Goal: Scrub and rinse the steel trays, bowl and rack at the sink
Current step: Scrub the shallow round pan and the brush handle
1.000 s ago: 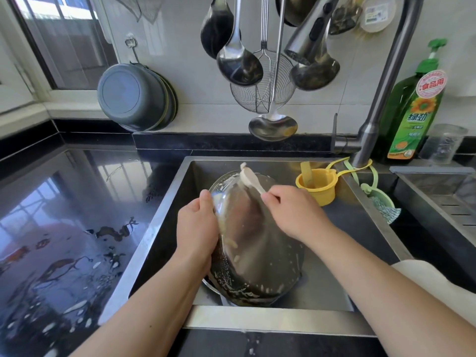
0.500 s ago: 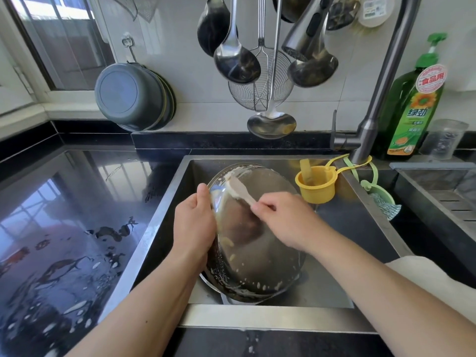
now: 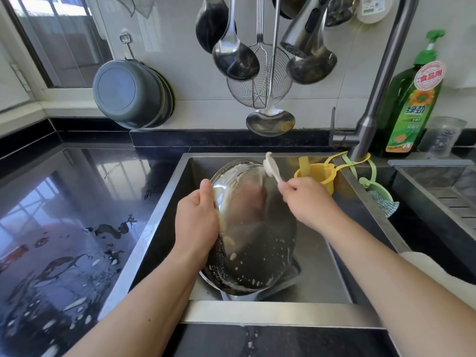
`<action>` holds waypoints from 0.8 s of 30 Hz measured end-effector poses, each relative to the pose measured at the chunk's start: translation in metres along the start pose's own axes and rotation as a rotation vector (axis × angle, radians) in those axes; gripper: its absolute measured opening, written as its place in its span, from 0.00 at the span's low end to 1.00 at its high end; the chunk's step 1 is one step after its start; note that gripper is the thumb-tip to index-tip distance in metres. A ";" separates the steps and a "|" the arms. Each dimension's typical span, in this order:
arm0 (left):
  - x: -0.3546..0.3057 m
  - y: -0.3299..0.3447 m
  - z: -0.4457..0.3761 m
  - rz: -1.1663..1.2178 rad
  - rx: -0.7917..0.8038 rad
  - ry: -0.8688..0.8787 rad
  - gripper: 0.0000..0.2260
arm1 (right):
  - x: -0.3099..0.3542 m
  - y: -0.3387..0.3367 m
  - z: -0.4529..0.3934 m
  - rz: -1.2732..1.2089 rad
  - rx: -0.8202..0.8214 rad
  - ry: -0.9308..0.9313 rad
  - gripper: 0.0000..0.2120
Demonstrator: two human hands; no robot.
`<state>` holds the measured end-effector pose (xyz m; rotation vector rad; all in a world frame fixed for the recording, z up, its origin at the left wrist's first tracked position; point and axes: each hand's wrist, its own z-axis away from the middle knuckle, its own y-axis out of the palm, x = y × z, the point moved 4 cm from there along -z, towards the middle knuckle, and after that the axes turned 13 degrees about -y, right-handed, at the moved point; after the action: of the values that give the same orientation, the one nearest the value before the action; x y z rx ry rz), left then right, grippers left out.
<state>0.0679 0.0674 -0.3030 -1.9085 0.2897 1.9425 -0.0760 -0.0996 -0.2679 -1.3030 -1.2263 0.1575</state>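
A round steel tray (image 3: 257,235), flecked with soap foam, stands tilted on its lower edge inside the sink (image 3: 319,266). My left hand (image 3: 197,217) grips the tray's left rim, thumb on the edge. My right hand (image 3: 306,202) holds a white brush (image 3: 271,167) whose head touches the tray's upper right rim. More steel pieces (image 3: 288,282) lie under the tray on the sink floor, mostly hidden.
The faucet (image 3: 381,81) rises at the right, with a green dish-soap bottle (image 3: 412,104) beside it. A yellow cup (image 3: 318,176) hangs in the sink's back corner. Ladles and a wire skimmer (image 3: 260,86) hang overhead. Wet black counter (image 3: 64,215) lies left; a drain tray (image 3: 450,191) sits right.
My right hand has swept the brush from the tray's upper left face up and right to its top rim. The left hand keeps its hold on the rim.
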 end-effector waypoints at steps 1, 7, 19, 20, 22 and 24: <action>-0.002 -0.001 0.002 -0.004 0.001 0.005 0.25 | 0.005 0.005 0.004 -0.031 0.021 -0.038 0.21; 0.002 -0.003 -0.004 0.114 -0.031 -0.120 0.24 | 0.008 0.006 0.001 -0.022 0.022 -0.060 0.22; -0.001 0.000 0.003 0.243 0.028 -0.203 0.24 | -0.005 -0.011 -0.007 0.036 -0.091 0.009 0.22; -0.001 0.000 0.003 0.239 0.029 -0.196 0.24 | -0.002 -0.008 -0.003 0.027 -0.062 -0.004 0.21; -0.002 -0.001 0.002 0.241 0.030 -0.204 0.23 | 0.018 0.007 0.009 0.000 0.043 -0.127 0.21; -0.002 -0.002 0.001 0.276 0.032 -0.232 0.22 | 0.030 0.018 0.017 0.007 0.113 -0.207 0.21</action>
<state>0.0677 0.0698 -0.3001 -1.6733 0.5360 2.2972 -0.0663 -0.0617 -0.2677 -1.2152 -1.3669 0.3693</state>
